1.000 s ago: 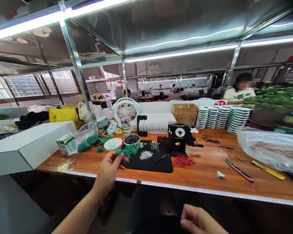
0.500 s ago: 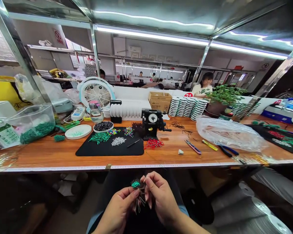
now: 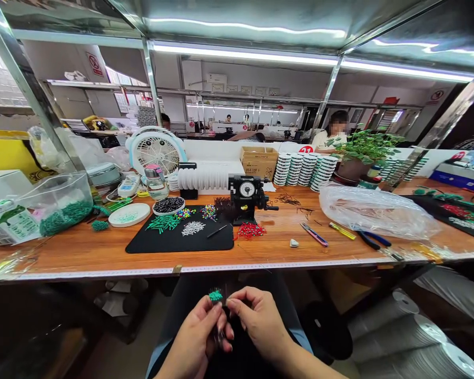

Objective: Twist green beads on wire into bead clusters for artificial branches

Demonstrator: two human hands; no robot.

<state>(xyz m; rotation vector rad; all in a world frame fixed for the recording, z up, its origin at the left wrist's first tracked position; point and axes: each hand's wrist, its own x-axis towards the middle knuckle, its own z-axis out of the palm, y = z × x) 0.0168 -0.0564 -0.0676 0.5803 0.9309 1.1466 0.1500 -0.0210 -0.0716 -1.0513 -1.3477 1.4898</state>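
Over my lap, below the table edge, my left hand point(image 3: 199, 331) is closed on a small bundle of thin wires with bright green tube-like tips point(image 3: 215, 296). The green end sticks up above the thumb and forefinger, while fingers hide most of the wire ends. Just to the right, my right hand point(image 3: 263, 321) is pinched, thumb against forefinger, close to the bundle. Whatever lies in that pinch is too small to make out. On the table ahead, a black mat point(image 3: 181, 245) carries green tubes point(image 3: 161, 222) and silvery beads point(image 3: 193, 228).
A black hand-crank winding machine point(image 3: 247, 193) stands behind red pieces point(image 3: 252, 230). To the right lie a pen-like cutter point(image 3: 314, 235), blue-handled pliers point(image 3: 373, 240) and a clear plastic bag point(image 3: 375, 213). At left are a white dish point(image 3: 129, 215) and a fan point(image 3: 156, 152).
The bundle has shifted slightly left and its wire ends, which were fanned out below, are now mostly hidden by my left fingers. My right hand has lowered slightly, its fingers still pinched.
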